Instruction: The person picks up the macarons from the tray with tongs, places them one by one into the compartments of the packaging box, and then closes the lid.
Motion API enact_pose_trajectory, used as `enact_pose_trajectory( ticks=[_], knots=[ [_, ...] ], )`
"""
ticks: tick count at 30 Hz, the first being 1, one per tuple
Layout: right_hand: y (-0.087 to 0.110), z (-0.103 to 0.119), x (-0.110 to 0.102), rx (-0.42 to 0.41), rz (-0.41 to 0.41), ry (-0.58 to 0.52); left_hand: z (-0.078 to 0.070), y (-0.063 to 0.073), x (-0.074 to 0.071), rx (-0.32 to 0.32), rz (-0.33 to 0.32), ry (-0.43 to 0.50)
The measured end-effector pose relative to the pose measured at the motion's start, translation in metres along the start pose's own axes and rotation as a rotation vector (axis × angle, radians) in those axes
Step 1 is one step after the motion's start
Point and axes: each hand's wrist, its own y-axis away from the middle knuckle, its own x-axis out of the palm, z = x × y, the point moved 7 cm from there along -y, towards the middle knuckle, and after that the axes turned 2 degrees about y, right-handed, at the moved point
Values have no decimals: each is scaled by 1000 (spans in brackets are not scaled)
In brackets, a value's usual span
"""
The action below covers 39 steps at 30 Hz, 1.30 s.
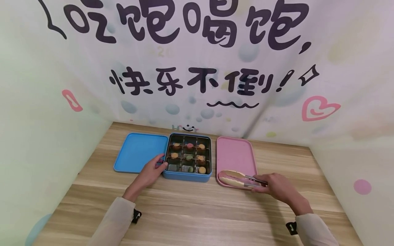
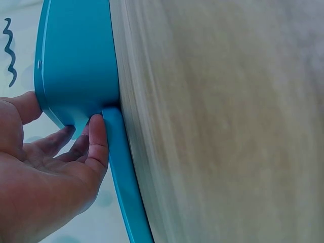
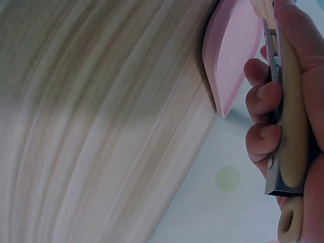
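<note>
My left hand (image 1: 150,172) holds the near left corner of a blue tin (image 1: 187,177), the thumb at its rim and the other fingers at the left wall. A dark divided insert (image 1: 195,150) fills the tin, with small round cookies (image 1: 201,170) in several compartments, mostly tan, some green and one reddish. My right hand (image 1: 278,187) grips metal tongs with cream tips (image 1: 232,181) and cream handle grips (image 3: 292,116). The tong tips are spread apart over the near end of a pink tray (image 1: 235,155). Nothing shows between them.
Flat to the left of the tin lies a blue lid (image 1: 143,152), its right edge against the tin. The pink tray lies just right of the tin, across a narrow gap. A printed cloth (image 1: 197,112) hangs behind the wooden table (image 1: 191,212), with more cloth at both sides.
</note>
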Motion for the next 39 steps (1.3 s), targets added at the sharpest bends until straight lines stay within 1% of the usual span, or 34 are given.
enact_pose_trajectory(
  ticks=[5, 11, 16, 21, 27, 30, 34, 39],
  knots=[
    [2, 1, 0, 15, -1, -9, -1, 1, 0, 1, -6, -2],
    [3, 3, -3, 35, -27, -27, 0, 0, 1, 4, -2, -5],
    [2, 9, -11, 29, -84, -64, -1, 0, 1, -1, 0, 1],
    [-3, 21, -21, 15, -160, -72, -1, 1, 1, -15, 4, 4],
    [-13, 40, -25, -18, -224, -89, -1, 1, 2, -6, 5, 0],
    [-17, 50, -26, -37, -244, -86, 0, 1, 2, -12, 4, 5],
    [-24, 62, -27, -26, -245, -78, 1, 1, 2, -16, 5, 11],
    [-35, 77, -26, 3, -221, -89, 2, -1, 2, -12, 8, 8]
  ],
)
